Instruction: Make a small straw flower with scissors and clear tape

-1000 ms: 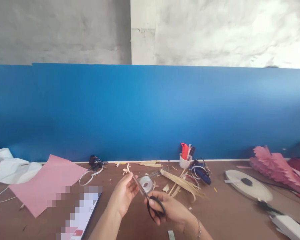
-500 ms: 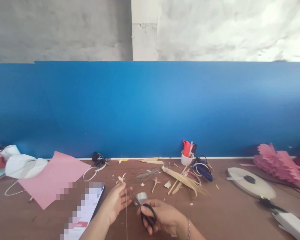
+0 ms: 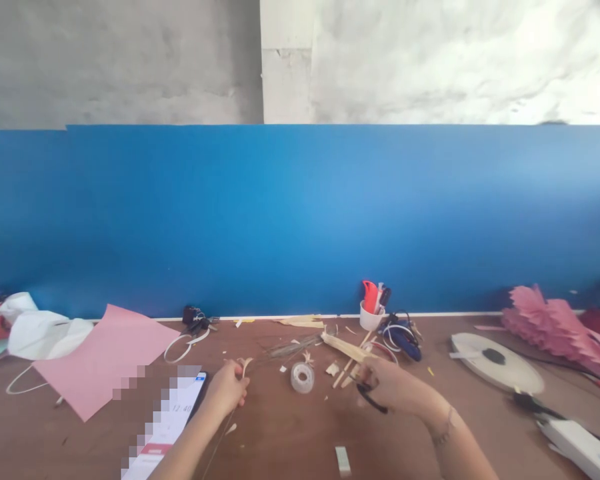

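- In left hand (image 3: 230, 387): pinching a small pale flower (image 3: 247, 365) with thumb and finger, other fingers curled in.
- In right hand (image 3: 397, 387): curled around black-handled scissors (image 3: 373, 399), with blades hard to see. Cannot tell if also touching the long tan strips (image 3: 344, 346) by the fingertips.
- Just changed: moved with scissors from close by the flower over right to the strips. Likely means no snipping at the flower right now.
- On the flower, held a bit right of the phone (image 3: 184, 412): thin, curly petals, maybe paper or dry leaf.
- Down from left hand toward the near side: a thin, straight wire or thread (image 3: 216, 443).
- Between the hands: a round, shiny tape roll (image 3: 303, 389), lying flat, hole in the middle.
- Just far of the tape roll: another little flower (image 3: 308, 358), and a bunch of thin grey wires (image 3: 291, 349).
- Farther right, by the blue wall (image 3: 300, 220): a smooth white cup (image 3: 370, 319).
- Far right: soft, ruffled pink paper (image 3: 545, 327).
- Off left: a flat pink sheet (image 3: 103, 367) with pointy corners.
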`<move>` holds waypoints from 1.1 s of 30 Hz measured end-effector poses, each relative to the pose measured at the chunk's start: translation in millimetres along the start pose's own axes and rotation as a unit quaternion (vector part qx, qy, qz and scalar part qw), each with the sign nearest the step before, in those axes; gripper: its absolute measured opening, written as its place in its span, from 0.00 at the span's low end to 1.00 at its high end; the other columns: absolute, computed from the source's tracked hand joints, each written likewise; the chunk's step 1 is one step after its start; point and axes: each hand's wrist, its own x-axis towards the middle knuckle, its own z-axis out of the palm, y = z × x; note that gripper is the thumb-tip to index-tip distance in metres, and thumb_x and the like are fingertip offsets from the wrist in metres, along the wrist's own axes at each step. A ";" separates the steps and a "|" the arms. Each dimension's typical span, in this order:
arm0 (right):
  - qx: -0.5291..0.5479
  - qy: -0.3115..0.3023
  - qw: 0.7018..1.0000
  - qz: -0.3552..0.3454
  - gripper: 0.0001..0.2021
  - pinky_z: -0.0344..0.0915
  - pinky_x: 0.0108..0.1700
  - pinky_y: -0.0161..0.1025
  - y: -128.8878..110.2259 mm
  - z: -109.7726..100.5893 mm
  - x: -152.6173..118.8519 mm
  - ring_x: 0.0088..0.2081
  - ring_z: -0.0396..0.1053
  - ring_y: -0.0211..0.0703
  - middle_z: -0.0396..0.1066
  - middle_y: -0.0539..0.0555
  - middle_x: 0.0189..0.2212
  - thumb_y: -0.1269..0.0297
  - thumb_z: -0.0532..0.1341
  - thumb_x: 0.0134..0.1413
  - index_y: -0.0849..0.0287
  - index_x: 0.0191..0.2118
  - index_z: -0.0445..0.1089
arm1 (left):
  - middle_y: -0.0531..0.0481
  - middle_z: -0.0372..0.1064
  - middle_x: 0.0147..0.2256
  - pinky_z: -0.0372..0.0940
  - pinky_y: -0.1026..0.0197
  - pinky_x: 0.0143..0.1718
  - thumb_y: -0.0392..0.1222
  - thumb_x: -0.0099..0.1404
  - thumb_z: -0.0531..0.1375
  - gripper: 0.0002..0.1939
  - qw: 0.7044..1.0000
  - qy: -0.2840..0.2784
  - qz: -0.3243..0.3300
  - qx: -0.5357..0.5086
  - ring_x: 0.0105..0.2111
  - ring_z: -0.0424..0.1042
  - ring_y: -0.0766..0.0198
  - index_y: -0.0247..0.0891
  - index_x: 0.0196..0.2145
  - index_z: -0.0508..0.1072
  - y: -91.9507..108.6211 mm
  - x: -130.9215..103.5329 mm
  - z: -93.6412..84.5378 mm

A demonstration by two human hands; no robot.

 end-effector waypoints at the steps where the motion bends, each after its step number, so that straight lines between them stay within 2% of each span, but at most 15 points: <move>1: -0.053 0.025 0.996 0.060 0.08 0.56 0.18 0.29 7.8 -3.0 0.9 0.17 0.63 0.33 0.67 0.46 0.19 0.72 0.62 0.36 0.57 0.27 0.64 | 0.58 0.63 0.16 0.57 0.65 0.20 0.32 0.59 0.54 0.06 0.999 0.003 0.012 0.032 0.14 0.67 0.65 0.40 0.29 0.59 0.8 -1.1 -0.8; 3: -0.139 0.059 0.978 0.146 0.09 0.58 0.19 0.32 19.9 -4.4 4.4 0.18 0.66 0.38 0.70 0.51 0.24 0.72 0.61 0.34 0.58 0.28 0.66 | 0.54 0.68 0.20 0.59 0.63 0.23 0.34 0.57 0.56 0.05 0.994 0.008 0.040 0.103 0.16 0.69 0.63 0.40 0.28 0.61 4.5 -4.5 -5.8; 4: -0.166 0.068 0.970 0.164 0.10 0.59 0.19 0.34 24.1 -3.6 6.7 0.19 0.68 0.41 0.71 0.53 0.26 0.72 0.62 0.33 0.59 0.28 0.66 | 0.52 0.70 0.23 0.60 0.62 0.25 0.35 0.56 0.57 0.04 0.988 0.010 0.057 0.146 0.18 0.71 0.61 0.40 0.27 0.62 7.5 -6.7 -9.1; 7: -0.196 0.075 0.963 0.167 0.12 0.62 0.24 0.37 31.4 1.5 14.5 0.26 0.73 0.50 0.72 0.57 0.26 0.74 0.64 0.28 0.60 0.27 0.68 | 0.44 0.73 0.28 0.60 0.57 0.35 0.36 0.52 0.61 0.04 0.964 0.027 0.094 0.246 0.33 0.74 0.51 0.38 0.25 0.66 21.4 -15.0 -16.2; 9: -0.209 0.081 0.961 0.163 0.15 0.65 0.30 0.38 33.7 4.4 18.5 0.33 0.73 0.54 0.73 0.58 0.28 0.76 0.65 0.25 0.60 0.28 0.68 | 0.40 0.73 0.31 0.59 0.54 0.39 0.35 0.51 0.61 0.02 0.952 0.039 0.114 0.282 0.39 0.71 0.47 0.37 0.25 0.69 33.3 -22.4 -13.0; 10: -0.215 0.084 0.960 0.159 0.17 0.65 0.33 0.39 34.5 5.4 19.9 0.36 0.73 0.55 0.74 0.59 0.30 0.77 0.65 0.23 0.60 0.29 0.69 | 0.39 0.72 0.34 0.58 0.54 0.40 0.35 0.53 0.59 0.01 0.947 0.046 0.128 0.291 0.41 0.70 0.47 0.36 0.27 0.70 39.3 -26.4 -8.1; 11: -0.221 0.089 0.959 0.156 0.20 0.65 0.36 0.40 35.1 6.1 20.9 0.39 0.72 0.56 0.74 0.60 0.33 0.77 0.65 0.22 0.60 0.31 0.69 | 0.41 0.71 0.38 0.57 0.55 0.42 0.36 0.56 0.58 0.03 0.940 0.052 0.164 0.296 0.43 0.68 0.50 0.37 0.30 0.71 44.9 -30.3 -1.0; 13: -0.230 0.095 0.956 0.153 0.22 0.65 0.39 0.41 35.9 6.8 21.8 0.42 0.71 0.57 0.73 0.60 0.36 0.78 0.66 0.21 0.60 0.33 0.70 | 0.45 0.69 0.38 0.57 0.57 0.43 0.41 0.58 0.57 0.06 0.907 0.028 0.303 0.290 0.44 0.65 0.54 0.39 0.33 0.72 53.3 -36.3 18.1; 14: -0.233 0.097 0.955 0.153 0.22 0.65 0.39 0.41 36.2 6.9 21.9 0.42 0.71 0.57 0.73 0.60 0.36 0.78 0.66 0.21 0.60 0.33 0.70 | 0.46 0.68 0.38 0.57 0.58 0.43 0.44 0.57 0.58 0.07 0.898 0.003 0.340 0.279 0.44 0.64 0.55 0.40 0.33 0.72 55.4 -37.9 28.9; 17: -0.234 0.097 0.955 0.155 0.20 0.65 0.36 0.41 38.2 7.3 22.5 0.40 0.72 0.57 0.74 0.58 0.32 0.78 0.66 0.21 0.60 0.31 0.71 | 0.47 0.66 0.40 0.56 0.57 0.44 0.47 0.54 0.62 0.12 0.886 -0.025 0.369 0.281 0.45 0.61 0.54 0.41 0.35 0.73 53.3 -36.5 58.0; 20: -0.227 0.098 0.957 0.150 0.20 0.66 0.35 0.40 43.0 7.6 24.8 0.39 0.72 0.57 0.73 0.57 0.32 0.77 0.67 0.21 0.60 0.31 0.72 | 0.47 0.64 0.40 0.56 0.57 0.44 0.39 0.58 0.58 0.07 0.881 -0.014 0.372 0.290 0.44 0.60 0.56 0.40 0.35 0.72 44.3 -31.4 71.9; 24: -0.204 0.088 0.962 0.160 0.20 0.66 0.31 0.39 50.4 6.5 26.7 0.36 0.73 0.55 0.73 0.56 0.29 0.75 0.67 0.21 0.60 0.31 0.71 | 0.49 0.63 0.39 0.56 0.58 0.43 0.36 0.57 0.58 0.06 0.882 -0.012 0.395 0.255 0.43 0.60 0.58 0.41 0.34 0.72 35.1 -31.1 66.8; 28: -0.173 0.075 0.968 0.165 0.17 0.63 0.23 0.37 49.8 3.2 22.2 0.23 0.71 0.50 0.71 0.53 0.19 0.77 0.64 0.25 0.60 0.30 0.71 | 0.49 0.64 0.38 0.56 0.57 0.43 0.35 0.57 0.59 0.07 0.883 -0.011 0.416 0.217 0.42 0.61 0.58 0.42 0.34 0.73 30.9 -36.0 56.2; 32: -0.152 0.107 0.976 0.111 0.04 0.60 0.21 0.35 37.1 4.4 22.1 0.16 0.66 0.44 0.65 0.50 0.10 0.74 0.61 0.32 0.58 0.19 0.70 | 0.49 0.64 0.37 0.57 0.57 0.43 0.34 0.57 0.58 0.08 0.883 0.003 0.428 0.190 0.41 0.62 0.58 0.42 0.35 0.73 29.4 -41.9 51.0; 33: -0.147 0.125 0.978 0.083 0.05 0.59 0.21 0.35 31.9 6.7 23.8 0.16 0.66 0.43 0.65 0.50 0.10 0.72 0.60 0.35 0.57 0.16 0.69 | 0.49 0.65 0.37 0.57 0.57 0.43 0.34 0.57 0.58 0.08 0.884 0.009 0.429 0.186 0.41 0.62 0.58 0.42 0.35 0.72 29.5 -43.7 49.7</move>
